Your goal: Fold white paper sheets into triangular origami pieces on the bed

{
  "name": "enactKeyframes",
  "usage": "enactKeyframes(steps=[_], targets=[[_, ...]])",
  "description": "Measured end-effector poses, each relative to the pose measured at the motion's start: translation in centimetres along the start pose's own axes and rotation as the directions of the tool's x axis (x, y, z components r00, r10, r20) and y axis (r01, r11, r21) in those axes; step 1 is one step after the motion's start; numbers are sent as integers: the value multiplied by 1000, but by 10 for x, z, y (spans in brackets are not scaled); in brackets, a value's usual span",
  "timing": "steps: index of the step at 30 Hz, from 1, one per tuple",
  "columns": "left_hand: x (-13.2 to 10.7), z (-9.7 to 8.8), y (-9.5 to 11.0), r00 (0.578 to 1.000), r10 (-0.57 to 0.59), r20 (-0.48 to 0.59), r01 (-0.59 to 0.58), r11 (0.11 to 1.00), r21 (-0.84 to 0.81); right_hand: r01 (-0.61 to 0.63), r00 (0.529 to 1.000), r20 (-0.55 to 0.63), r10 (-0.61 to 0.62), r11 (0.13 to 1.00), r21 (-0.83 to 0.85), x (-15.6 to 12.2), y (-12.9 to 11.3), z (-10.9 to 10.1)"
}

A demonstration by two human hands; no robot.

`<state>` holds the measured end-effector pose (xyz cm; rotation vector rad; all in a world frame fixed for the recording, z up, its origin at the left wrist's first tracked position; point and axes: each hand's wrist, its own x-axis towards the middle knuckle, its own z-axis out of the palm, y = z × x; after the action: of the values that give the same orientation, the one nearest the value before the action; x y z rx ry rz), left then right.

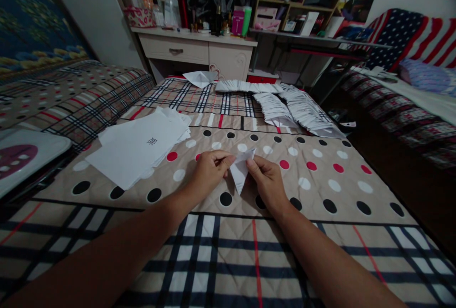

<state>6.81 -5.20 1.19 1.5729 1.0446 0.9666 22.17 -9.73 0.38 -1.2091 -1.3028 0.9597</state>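
A small folded piece of white paper (239, 173), triangular in outline, is held between my two hands just above the bedspread. My left hand (213, 171) pinches its upper left edge between thumb and fingers. On the other side, my right hand (265, 177) grips the right edge, thumb on top. To the left lies a loose stack of white paper sheets (131, 149), the top one with a small dark printed mark. Rows of folded white paper pieces (302, 110) lie at the far right of the bed.
Another folded paper (200, 78) and a long row of folded pieces (245, 87) lie at the bed's far end. A patterned bedspread (221, 260) covers the bed. Beyond stand a cream dresser (174, 50) with bottles and a desk (313, 39). A white item (46, 144) sits at left.
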Motion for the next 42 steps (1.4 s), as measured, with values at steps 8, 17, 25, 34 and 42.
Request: enactKeyframes(steps=[8, 17, 25, 34, 42], targets=[[-1, -2, 0, 995, 104, 1, -102, 974, 202, -6, 993, -118, -3, 997, -78, 0, -6, -3], [-3, 2, 1, 990, -54, 128, 49, 998, 37, -12, 987, -161, 20, 999, 50, -3, -4, -3], [2, 0, -7, 986, -149, 75, 158, 978, -138, 42, 995, 83, -52, 991, 125, -3, -9, 1], [3, 1, -8, 987, -155, 47, 161, 969, -187, 13, 991, 129, -37, 984, 177, -2, -10, 1], [4, 0, -8, 979, -199, 40, 203, 965, -168, -48, 992, 120, 30, 987, 155, 0, -6, -1]])
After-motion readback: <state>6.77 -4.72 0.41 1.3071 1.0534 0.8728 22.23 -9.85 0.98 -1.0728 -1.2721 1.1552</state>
